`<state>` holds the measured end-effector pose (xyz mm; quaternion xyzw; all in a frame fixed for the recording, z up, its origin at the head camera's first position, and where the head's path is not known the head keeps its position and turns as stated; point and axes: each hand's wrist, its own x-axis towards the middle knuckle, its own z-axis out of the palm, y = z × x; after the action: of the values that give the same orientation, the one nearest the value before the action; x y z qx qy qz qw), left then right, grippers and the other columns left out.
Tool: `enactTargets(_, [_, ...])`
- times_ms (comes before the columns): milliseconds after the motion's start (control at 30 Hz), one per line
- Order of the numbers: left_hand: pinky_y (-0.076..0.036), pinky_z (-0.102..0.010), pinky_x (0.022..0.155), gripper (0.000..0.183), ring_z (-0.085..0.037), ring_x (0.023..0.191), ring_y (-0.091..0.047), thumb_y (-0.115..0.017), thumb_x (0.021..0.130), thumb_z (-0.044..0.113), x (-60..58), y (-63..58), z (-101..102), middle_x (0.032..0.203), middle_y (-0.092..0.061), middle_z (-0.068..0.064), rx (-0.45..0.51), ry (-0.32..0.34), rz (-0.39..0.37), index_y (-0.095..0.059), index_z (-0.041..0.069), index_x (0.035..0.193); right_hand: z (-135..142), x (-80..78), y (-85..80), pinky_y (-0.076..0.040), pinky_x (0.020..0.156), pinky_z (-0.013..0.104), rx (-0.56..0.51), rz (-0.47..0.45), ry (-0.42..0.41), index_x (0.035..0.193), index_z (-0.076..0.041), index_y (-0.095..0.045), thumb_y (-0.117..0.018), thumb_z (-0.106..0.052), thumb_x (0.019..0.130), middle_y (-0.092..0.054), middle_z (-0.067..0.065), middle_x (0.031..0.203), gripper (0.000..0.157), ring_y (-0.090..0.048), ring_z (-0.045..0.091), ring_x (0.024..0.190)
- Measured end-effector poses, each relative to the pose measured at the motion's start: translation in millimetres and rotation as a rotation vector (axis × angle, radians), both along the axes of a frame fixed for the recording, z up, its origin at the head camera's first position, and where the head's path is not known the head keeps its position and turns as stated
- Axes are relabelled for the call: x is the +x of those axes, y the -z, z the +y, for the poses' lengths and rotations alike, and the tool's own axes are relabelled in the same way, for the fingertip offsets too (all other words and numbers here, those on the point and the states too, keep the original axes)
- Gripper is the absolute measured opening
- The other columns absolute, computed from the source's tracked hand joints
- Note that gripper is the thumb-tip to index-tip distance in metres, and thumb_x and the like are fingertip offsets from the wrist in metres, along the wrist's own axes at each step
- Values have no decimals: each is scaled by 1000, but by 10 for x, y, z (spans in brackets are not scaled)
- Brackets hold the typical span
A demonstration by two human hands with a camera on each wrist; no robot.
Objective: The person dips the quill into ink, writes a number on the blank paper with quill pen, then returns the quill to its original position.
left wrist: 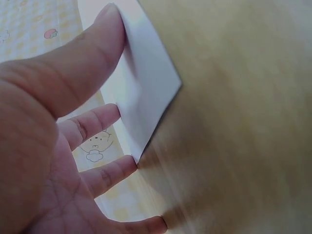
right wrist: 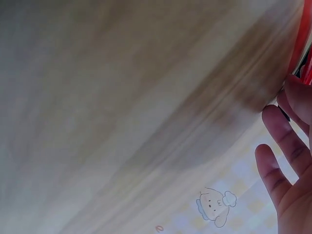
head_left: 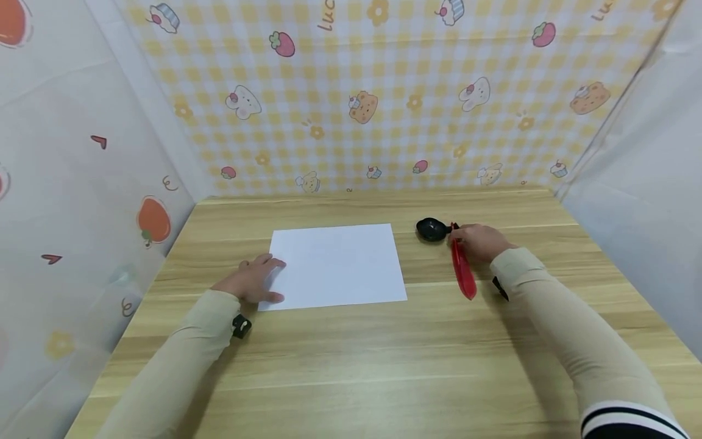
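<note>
A white sheet of paper (head_left: 340, 265) lies on the table, with my left hand (head_left: 253, 280) at its left edge. That hand's fingers are spread, and its thumb (left wrist: 105, 36) and fingertips touch the paper. My right hand (head_left: 482, 242) pinches the upper end of a long, narrow red item (head_left: 464, 272), which slants down toward the near side. Just left of these fingers is a black spoon (head_left: 431, 229) with a round bowl, its short handle reaching to the fingertips. Only slivers of the red item (right wrist: 298, 41) show in the right wrist view; I cannot tell its kind.
The wood-grain table (head_left: 351, 366) spreads under both arms. A yellow checked cloth (head_left: 351, 122) with cartoon prints rises behind its far edge. White sheeting hangs at the left (head_left: 66, 213) and right (head_left: 647, 183) sides.
</note>
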<state>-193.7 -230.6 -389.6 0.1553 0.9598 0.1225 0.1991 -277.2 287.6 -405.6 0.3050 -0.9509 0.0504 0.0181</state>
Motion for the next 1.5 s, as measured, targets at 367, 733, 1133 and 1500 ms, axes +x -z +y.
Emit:
enactTargets(367, [-35, -71, 89, 75, -63, 122, -28, -75, 84, 38, -2, 4, -3, 152, -20, -29, 1, -1, -15, -40, 10, 145, 2, 24, -56, -54, 69, 43, -20, -33, -7, 93, -14, -71, -65, 12, 80, -70, 12, 97, 30, -66, 28, 85])
enactTargets(733, [-36, -71, 89, 75, -61, 123, -27, -75, 85, 38, 15, -7, 8, 153, -19, -29, 2, -18, -21, -40, 11, 145, 27, 25, -57, -53, 71, 47, -67, 14, -34, 96, -8, -69, -68, 8, 83, -70, 15, 98, 21, -67, 33, 87])
enactTargets(1133, [-33, -72, 91, 74, -64, 125, -22, -74, 86, 37, -5, 3, 3, 153, -17, -30, -1, -12, -18, -39, 10, 146, -6, 52, -128, -52, 71, 44, -232, 3, -27, 101, -3, -66, -63, 9, 88, -68, 11, 88, 18, -64, 26, 79])
enactTargets(1500, [-33, -72, 91, 74, -64, 126, -22, -74, 86, 37, 11, -1, 6, 154, -16, -29, 4, -15, -23, -39, 10, 146, -79, 66, -120, -54, 73, 46, -368, 10, 10, 101, -1, -65, -66, 9, 86, -67, 9, 82, 18, -65, 26, 78])
